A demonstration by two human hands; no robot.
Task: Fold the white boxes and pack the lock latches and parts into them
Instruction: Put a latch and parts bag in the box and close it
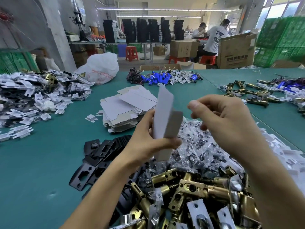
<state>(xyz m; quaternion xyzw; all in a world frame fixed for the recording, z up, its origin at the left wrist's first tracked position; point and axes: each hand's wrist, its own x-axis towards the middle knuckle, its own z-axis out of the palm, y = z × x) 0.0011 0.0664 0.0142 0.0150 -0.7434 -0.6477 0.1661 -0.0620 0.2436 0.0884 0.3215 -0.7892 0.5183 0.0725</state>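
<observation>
Green tabletop [41, 162]. Far left: white plastic bag [100, 68] w/ red print. Far centre: blue cylindrical cells [158, 78] w/ wires, in a heap. Green crates [280, 40] stacked far right, cardboard cartons [234, 50] beside them. Bkgd: red stools [131, 53], black stacked boxes [143, 30], two seated people [212, 35] at a far bench.

head view looks down, near both hands.

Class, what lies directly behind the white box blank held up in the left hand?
Behind the box blank in the left hand sits the stack of flat blanks on the green table. The blank hides part of that stack.
</observation>
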